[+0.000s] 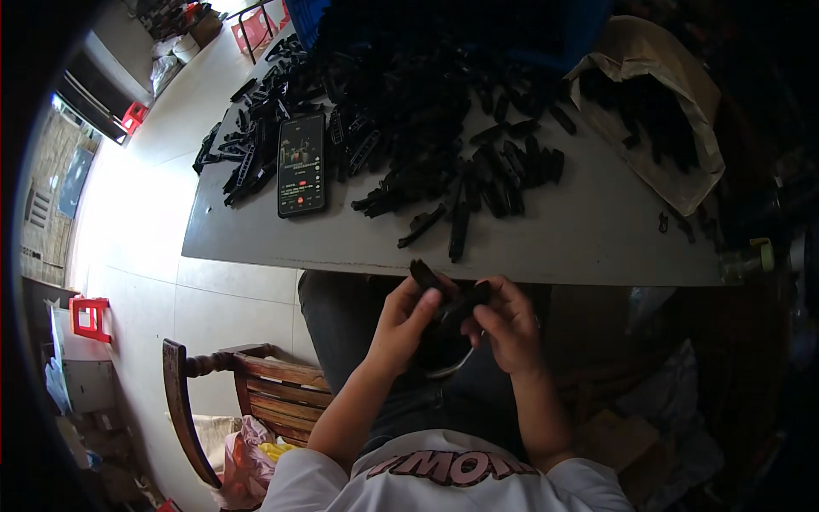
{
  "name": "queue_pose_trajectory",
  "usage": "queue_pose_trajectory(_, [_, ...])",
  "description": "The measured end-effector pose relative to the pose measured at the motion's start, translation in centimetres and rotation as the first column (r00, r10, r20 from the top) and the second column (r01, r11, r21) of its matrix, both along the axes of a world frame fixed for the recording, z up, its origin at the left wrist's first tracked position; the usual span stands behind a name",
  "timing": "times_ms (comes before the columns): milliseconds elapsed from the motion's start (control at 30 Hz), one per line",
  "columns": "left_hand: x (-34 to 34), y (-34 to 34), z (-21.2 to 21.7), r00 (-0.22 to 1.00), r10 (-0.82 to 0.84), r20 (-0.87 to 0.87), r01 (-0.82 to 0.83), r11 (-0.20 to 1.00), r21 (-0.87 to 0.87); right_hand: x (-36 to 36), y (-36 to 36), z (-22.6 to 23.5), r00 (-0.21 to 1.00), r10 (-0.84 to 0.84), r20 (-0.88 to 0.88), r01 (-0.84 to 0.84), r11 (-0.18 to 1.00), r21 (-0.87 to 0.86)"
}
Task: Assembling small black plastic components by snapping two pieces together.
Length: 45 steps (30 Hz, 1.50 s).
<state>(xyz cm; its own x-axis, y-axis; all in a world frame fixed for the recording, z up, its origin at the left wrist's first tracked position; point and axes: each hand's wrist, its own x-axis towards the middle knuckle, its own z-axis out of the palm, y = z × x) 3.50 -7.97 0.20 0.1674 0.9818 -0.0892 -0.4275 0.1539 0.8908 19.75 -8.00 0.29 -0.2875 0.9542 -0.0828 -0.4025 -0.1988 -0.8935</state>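
Observation:
Just past the table's near edge, above my lap, both hands are closed around dark plastic-looking parts. My left hand [404,321] grips a narrow black strip [422,274] whose tip sticks up past the thumb. Between the thumb and fingers of my right hand [508,326] is another black piece [465,301], slanting toward the left hand. Whether the two pieces are joined, I cannot tell. Below them a dark round thing with a pale rim [450,370] rests at my lap, mostly in shadow. Loose black strips [458,230] lie on the table ahead.
A large heap of black parts [384,94] covers the grey table [358,247]. A lit phone [301,166] lies at its left. On the right, an opened brown paper bag [695,94] holds black pieces. A wooden chair [281,388] and red stool [90,318] stand at left.

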Motion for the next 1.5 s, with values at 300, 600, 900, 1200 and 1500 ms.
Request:
queue_pose_trajectory(300, [-0.1, -0.4, 0.6, 0.972, -0.230, -0.050, 0.218, 0.959, -0.179, 0.7, 0.2, 1.1, 0.929, -0.083, 0.360, 0.031, 0.988, 0.148])
queue_pose_trajectory(600, [-0.4, -0.2, 0.9, 0.874, -0.464, -0.146, 0.476, 0.878, 0.058, 0.1, 0.1, 1.6, 0.999, 0.048, 0.011, -0.049, 0.997, 0.053])
queue_pose_trajectory(900, [0.1, 1.9, 1.3, 0.576, 0.136, -0.806, 0.364, 0.840, 0.402, 1.2, 2.2, -0.8, 0.955, -0.255, -0.153, 0.257, 0.966, -0.005])
queue_pose_trajectory(1200, [1.0, 8.2, 1.1, 0.135, 0.553, -0.822, 0.675, 0.556, 0.485, 3.4, 9.5, -0.2, 0.064, -0.686, 0.725, -0.150, 0.712, 0.686])
queue_pose_trajectory(1500, [2.3, 7.0, 0.8, 0.207, 0.411, -0.888, 0.557, 0.697, 0.453, 6.2, 8.9, 1.7, -0.124, -0.499, 0.858, -0.130, 0.865, 0.485])
